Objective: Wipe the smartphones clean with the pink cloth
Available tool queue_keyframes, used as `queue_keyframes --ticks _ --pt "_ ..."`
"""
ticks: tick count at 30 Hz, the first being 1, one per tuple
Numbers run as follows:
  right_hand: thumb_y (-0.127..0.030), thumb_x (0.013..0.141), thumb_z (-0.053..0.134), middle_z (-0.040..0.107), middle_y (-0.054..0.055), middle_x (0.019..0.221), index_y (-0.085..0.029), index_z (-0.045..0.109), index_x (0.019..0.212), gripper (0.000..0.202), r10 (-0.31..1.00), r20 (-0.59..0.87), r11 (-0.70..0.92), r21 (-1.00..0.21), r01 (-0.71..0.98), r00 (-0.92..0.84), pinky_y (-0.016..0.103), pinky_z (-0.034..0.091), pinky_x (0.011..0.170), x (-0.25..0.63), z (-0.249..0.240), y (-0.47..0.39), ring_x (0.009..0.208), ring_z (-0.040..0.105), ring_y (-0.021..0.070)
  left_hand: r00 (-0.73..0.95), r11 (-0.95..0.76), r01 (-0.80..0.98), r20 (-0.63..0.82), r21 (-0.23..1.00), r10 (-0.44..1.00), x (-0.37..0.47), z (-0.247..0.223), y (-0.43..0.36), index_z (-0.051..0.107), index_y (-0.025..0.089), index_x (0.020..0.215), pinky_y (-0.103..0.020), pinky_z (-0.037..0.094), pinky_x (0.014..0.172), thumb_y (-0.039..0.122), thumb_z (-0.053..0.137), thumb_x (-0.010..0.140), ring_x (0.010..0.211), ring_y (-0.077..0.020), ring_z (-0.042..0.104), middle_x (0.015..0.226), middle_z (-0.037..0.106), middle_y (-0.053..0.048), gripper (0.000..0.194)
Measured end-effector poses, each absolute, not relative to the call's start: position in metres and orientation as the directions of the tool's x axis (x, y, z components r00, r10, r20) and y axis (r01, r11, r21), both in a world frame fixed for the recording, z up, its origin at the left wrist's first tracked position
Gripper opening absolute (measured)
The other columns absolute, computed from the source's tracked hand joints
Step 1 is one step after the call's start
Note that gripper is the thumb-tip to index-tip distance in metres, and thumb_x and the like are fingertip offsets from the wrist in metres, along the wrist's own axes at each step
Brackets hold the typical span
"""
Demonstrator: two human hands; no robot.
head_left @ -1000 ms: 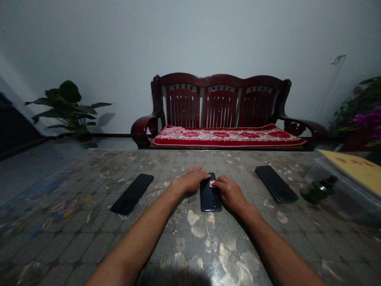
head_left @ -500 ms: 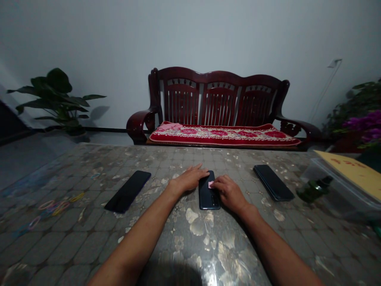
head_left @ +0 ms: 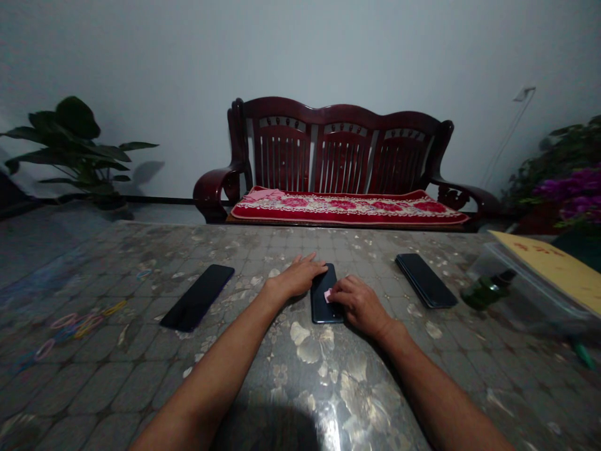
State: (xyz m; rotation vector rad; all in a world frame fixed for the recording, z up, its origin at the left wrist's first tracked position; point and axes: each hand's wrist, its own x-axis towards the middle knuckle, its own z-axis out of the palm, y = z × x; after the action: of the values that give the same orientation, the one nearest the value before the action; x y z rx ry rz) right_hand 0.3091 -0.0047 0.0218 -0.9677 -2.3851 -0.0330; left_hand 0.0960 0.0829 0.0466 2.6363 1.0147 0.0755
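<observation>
A dark phone (head_left: 322,311) lies on the patterned tabletop (head_left: 263,401) between my hands. Fingers spread, my left hand (head_left: 300,275) rests at the phone's upper left edge. On the phone's surface, my right hand (head_left: 359,304) pinches a small pink cloth (head_left: 327,295), with its fingers bent over the right side. To the left lies another dark phone (head_left: 198,297), slanted. A stack of dark phones (head_left: 425,280) lies to the right.
Coloured rubber bands (head_left: 82,322) lie at the left. On the right are a green bottle (head_left: 488,289) and a clear plastic box (head_left: 521,300) under a yellow sheet (head_left: 554,263). Behind the table stands a red wooden bench (head_left: 345,150).
My right hand and the pink cloth have moved slightly down and left over the phone. My left hand stays at its upper edge. The whole view has shifted a little.
</observation>
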Motion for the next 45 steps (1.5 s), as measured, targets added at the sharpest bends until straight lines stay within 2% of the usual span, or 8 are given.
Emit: queue_keyframes --ticks 7,12,24,30,35,45 --pt "0.002 0.078 0.056 0.068 0.006 0.089 -0.019 0.074 0.084 0.029 0.683 0.480 0.694 -0.190 0.694 -0.551 0.033 0.042 0.074 0.319 0.026 -0.004 0.086 0.054 0.0219 0.744 -0.720 0.663 -0.080 0.203 0.663 0.100 0.045 0.083 0.055 0.027 0.142 -0.066 0.023 0.120 0.014 0.040 0.102 0.154 -0.0332 0.025 0.159 0.045 -0.006 0.045" --pt "0.000 0.081 0.059 0.068 0.007 0.088 -0.019 0.075 0.083 0.025 0.695 0.431 0.683 -0.144 0.716 -0.576 0.032 0.042 0.074 0.320 0.030 -0.003 0.087 0.055 0.0218 0.738 -0.721 0.672 -0.068 0.171 0.671 0.101 0.047 0.080 0.058 0.028 0.139 -0.065 0.023 0.121 0.024 0.049 0.103 0.152 -0.0334 0.029 0.156 0.049 -0.007 0.038" --pt "-0.011 0.096 0.058 0.067 0.008 0.087 -0.019 0.075 0.092 0.019 0.637 0.429 0.708 0.004 0.706 -0.641 0.033 0.043 0.073 0.329 0.032 -0.022 0.083 0.053 0.0208 0.752 -0.730 0.648 -0.031 0.215 0.659 0.101 0.041 0.082 0.059 0.024 0.137 -0.066 0.021 0.121 0.024 0.055 0.100 0.150 -0.0367 0.032 0.153 0.051 -0.012 0.038" --pt "-0.015 0.098 0.056 0.066 0.009 0.086 -0.016 0.074 0.094 0.018 0.603 0.417 0.723 0.072 0.687 -0.680 0.033 0.042 0.071 0.329 0.032 -0.032 0.081 0.052 0.0207 0.745 -0.716 0.662 -0.089 0.223 0.661 0.102 0.046 0.080 0.055 0.023 0.140 -0.068 0.019 0.121 0.031 0.060 0.099 0.151 -0.0384 0.030 0.156 0.048 -0.012 0.042" --pt "-0.013 0.098 0.055 0.067 0.009 0.090 -0.017 0.074 0.095 0.019 0.621 0.415 0.706 0.072 0.705 -0.665 0.034 0.044 0.074 0.331 0.031 -0.031 0.084 0.053 0.0213 0.734 -0.702 0.674 -0.095 0.231 0.673 0.103 0.044 0.080 0.054 0.023 0.142 -0.068 0.018 0.121 0.035 0.062 0.098 0.151 -0.0395 0.029 0.157 0.046 -0.013 0.046" --pt "-0.017 0.101 0.053 0.068 0.009 0.089 -0.017 0.073 0.098 0.021 0.577 0.419 0.747 0.076 0.660 -0.701 0.035 0.044 0.072 0.331 0.036 -0.037 0.083 0.054 0.0212 0.733 -0.702 0.674 -0.087 0.231 0.675 0.104 0.042 0.079 0.055 0.022 0.141 -0.066 0.019 0.121 0.035 0.062 0.098 0.149 -0.0401 0.033 0.157 0.046 -0.014 0.045"
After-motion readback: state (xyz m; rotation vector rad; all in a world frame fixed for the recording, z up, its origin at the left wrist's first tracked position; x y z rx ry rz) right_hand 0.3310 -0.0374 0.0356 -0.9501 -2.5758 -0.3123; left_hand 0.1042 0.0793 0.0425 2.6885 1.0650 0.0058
